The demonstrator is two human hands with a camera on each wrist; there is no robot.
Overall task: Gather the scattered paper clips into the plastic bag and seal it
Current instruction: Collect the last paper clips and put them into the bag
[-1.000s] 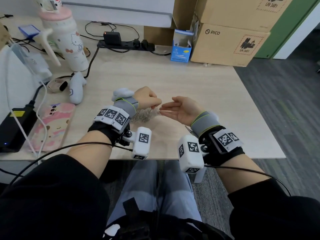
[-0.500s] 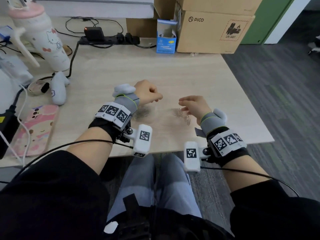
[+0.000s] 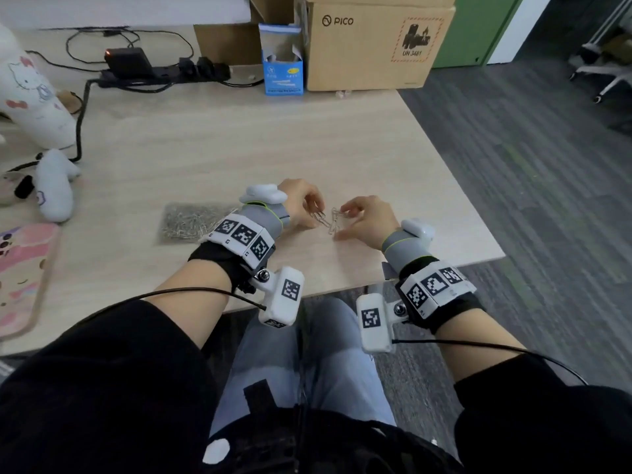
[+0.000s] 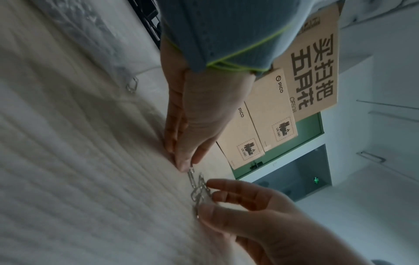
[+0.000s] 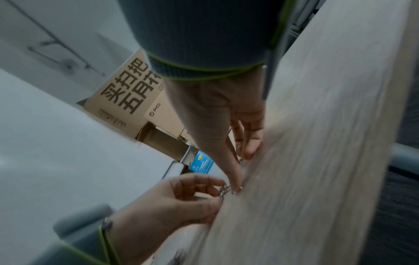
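Note:
A clear plastic bag (image 3: 191, 222) packed with silver paper clips lies flat on the wooden table (image 3: 212, 148), just left of my left wrist. A few loose paper clips (image 3: 330, 220) sit on the table between my hands. My left hand (image 3: 316, 208) pinches one end of this cluster with thumb and fingertip. My right hand (image 3: 345, 213) curls its fingers and thumb onto the other end. The left wrist view shows the clips (image 4: 198, 190) held between both hands. In the right wrist view they (image 5: 225, 191) are partly hidden by fingers.
One stray clip (image 4: 132, 86) lies by the bag's edge. A white controller (image 3: 54, 186), a pink phone case (image 3: 20, 275) and a printed bottle (image 3: 30, 97) stand at the left. A blue box (image 3: 284, 66) and cardboard boxes (image 3: 376, 46) line the back. The table's edge (image 3: 444, 271) is close.
A second ago both hands held the bag between them. The bag now lies on the table to the left, and both hands have come together on the loose clips.

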